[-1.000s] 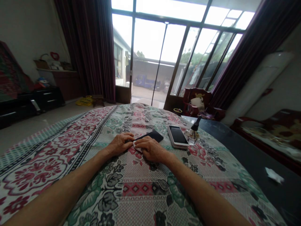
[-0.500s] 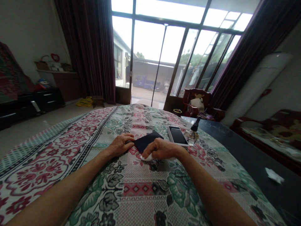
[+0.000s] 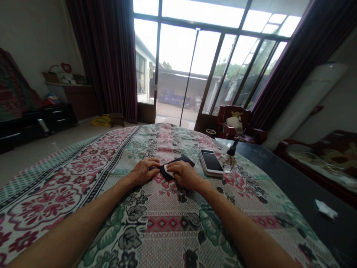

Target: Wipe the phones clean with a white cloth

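Note:
A dark, flat, rectangular object [image 3: 187, 160], phone- or tablet-like, lies on the patterned tablecloth [image 3: 167, 204]. At its left edge, my left hand [image 3: 144, 171] grips a corner between thumb and fingers. My right hand [image 3: 186, 175] presses a folded white tissue [image 3: 166, 169] onto the dark surface, covering much of it. Just to the right lies a white-framed phone [image 3: 212, 160], seemingly on top of another flat item. Beside that stands a small clear bottle [image 3: 227, 160] with a black top.
Past the cloth's right edge runs a dark tabletop [image 3: 295, 186] with a crumpled white tissue [image 3: 325, 209] on it. A wooden armchair [image 3: 234, 119] stands behind the table, near the glass doors. A yellow bag [image 3: 100, 121] lies on the floor at the left.
My right hand has moved the tissue from the near edge of the dark object up and left onto its surface. The left hand stays at the corner.

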Motion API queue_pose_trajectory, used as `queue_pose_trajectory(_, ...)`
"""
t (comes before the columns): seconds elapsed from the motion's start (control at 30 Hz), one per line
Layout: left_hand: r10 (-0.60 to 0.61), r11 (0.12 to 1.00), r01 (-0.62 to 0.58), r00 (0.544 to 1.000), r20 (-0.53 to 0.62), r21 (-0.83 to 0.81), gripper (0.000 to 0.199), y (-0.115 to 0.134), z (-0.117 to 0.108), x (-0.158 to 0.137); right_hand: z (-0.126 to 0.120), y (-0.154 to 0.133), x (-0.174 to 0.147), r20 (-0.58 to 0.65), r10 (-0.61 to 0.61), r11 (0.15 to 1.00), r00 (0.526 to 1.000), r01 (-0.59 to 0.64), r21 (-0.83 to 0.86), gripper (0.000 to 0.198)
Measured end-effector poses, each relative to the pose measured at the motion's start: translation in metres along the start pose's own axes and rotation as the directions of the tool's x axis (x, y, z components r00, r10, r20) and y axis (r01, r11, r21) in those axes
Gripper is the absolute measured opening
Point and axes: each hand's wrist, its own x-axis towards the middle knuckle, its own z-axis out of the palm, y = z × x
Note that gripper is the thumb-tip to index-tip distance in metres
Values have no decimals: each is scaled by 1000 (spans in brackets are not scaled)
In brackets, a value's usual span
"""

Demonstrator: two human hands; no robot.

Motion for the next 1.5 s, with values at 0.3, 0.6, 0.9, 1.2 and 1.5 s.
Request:
queue_pose_trajectory(0.3, -45, 998, 46, 999, -4, 49, 33, 13, -4, -2, -11, -6, -1, -44, 56, 998, 997, -54, 41, 37)
queue_pose_trajectory(0.6, -137, 990, 134, 988, 74, 45, 84, 33, 6, -4, 11, -11, -5, -77, 143, 982, 987, -151, -117, 27)
queue_pose_trajectory(0.9, -249, 966, 244, 967, 52, 83, 82, 39, 2, 3, 15, -9, -6, -86, 90, 990, 992, -99, -102, 27)
queue_pose_trajectory(1.2, -270, 961, 266, 962, 43, 80, 82, 31, -15, -2, 6, 28, -7, -223, 371, 890, 901, -414, -192, 29)
queue_pose_trajectory(1.5, -222, 968, 224, 975, -27, 117, 79, 28, 0, -6, 17, -12, -3, -126, 242, 941, 962, -264, -211, 18)
